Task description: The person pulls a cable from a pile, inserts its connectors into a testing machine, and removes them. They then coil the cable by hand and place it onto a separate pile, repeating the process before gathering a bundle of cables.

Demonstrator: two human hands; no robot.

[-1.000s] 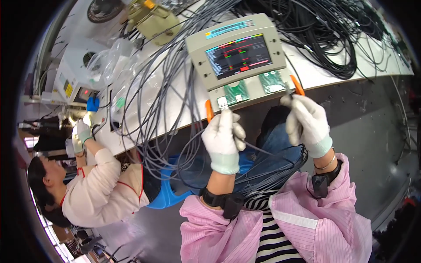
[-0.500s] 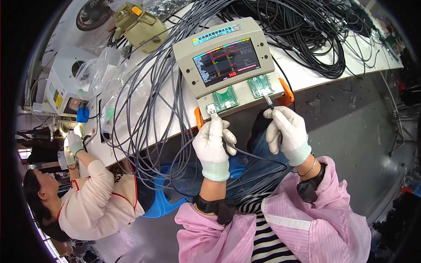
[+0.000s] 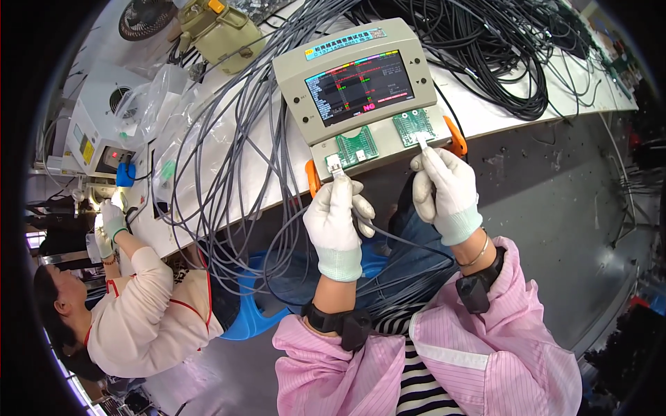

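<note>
A beige cable tester (image 3: 357,80) with a lit screen stands at the table's front edge, two green circuit boards on its lower ledge. My gloved left hand (image 3: 336,225) is closed on a cable plug (image 3: 335,165) at the front corner of the left board (image 3: 356,145). Dark grey cable (image 3: 395,237) trails from that hand to the right. At the right board (image 3: 413,127), my gloved right hand (image 3: 447,187) pinches another cable plug (image 3: 422,141), its fingertips covering most of it. Whether either plug is fully seated I cannot tell.
Grey cables (image 3: 236,159) drape over the table edge left of the tester. A black cable coil (image 3: 499,76) lies behind right. Orange handles (image 3: 454,136) flank the tester. At left, a co-worker (image 3: 146,298) sits near a white machine (image 3: 104,132); a blue stool (image 3: 253,312) stands between us.
My right hand has moved slightly up and left, its fingers now closer to the right board and covering more of the plug. My left hand stays at the left board.
</note>
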